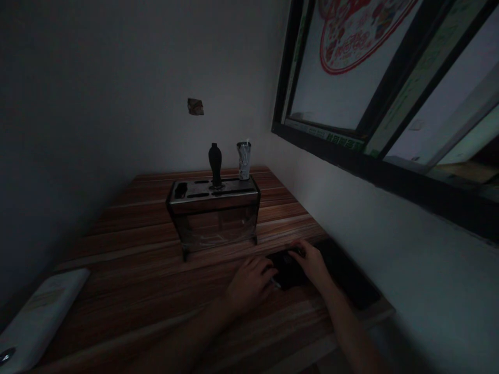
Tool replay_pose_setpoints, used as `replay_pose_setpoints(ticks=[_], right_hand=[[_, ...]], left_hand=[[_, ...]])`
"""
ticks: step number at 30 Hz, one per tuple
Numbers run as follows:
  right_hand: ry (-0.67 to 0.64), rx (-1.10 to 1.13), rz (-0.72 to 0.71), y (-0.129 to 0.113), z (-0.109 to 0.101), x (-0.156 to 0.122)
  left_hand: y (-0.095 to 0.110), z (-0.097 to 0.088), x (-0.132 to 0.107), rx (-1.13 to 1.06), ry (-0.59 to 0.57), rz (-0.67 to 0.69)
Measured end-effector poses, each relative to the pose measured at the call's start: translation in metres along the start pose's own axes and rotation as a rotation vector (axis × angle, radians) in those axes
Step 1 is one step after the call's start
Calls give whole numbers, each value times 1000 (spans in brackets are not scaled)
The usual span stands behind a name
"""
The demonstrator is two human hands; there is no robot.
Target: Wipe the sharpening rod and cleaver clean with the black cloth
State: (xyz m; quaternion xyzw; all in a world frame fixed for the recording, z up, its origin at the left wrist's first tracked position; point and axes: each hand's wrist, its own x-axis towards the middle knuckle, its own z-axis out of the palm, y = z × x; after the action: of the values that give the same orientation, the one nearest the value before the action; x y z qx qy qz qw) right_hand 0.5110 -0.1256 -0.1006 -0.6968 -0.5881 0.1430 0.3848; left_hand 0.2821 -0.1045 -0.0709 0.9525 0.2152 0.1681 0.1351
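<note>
A dark, flat black object (286, 272), perhaps a pouch or case, lies on the wooden table towards the right; the dim light hides its exact kind. My left hand (249, 284) is closed at its left edge, with the fingers curled and a small pale strip (275, 283) showing just beside the fingertips. Over its far right part, my right hand (311, 261) bends its fingers and thumb onto the black surface in a pinch. Close beside my right forearm, a longer black panel (351, 278) lies along the wall side.
A metal-topped holder with clear sides (214, 202) stands mid-table, bearing a dark vase-shaped item (215, 163) and a patterned cup (244, 160). A white board (42, 317) lies at the left. The wood-grain table (148, 259) meets walls; a dark-framed window (323, 132) is on the right.
</note>
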Motion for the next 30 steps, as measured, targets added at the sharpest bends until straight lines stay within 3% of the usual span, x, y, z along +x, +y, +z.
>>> replay_pose_setpoints(ticks=[12,17,20,23,26,30], right_hand=[[74,-339,-182,9,5,2],[99,-295,-214,9,7,2],[106,-179,-187,6,5,3],[126,-112,-169,1,-1,4],[152,-73,-171,-8,-13,4],[143,144,-119,-32,-30,9]], left_hand=[[0,-1,-1,28,28,26],[0,4,-3,47,55,35],[-1,-4,-1,67,88,67],[-2,-39,3,107,194,122],[-4,-101,-3,113,399,94],[-28,-177,-30,81,757,-104]])
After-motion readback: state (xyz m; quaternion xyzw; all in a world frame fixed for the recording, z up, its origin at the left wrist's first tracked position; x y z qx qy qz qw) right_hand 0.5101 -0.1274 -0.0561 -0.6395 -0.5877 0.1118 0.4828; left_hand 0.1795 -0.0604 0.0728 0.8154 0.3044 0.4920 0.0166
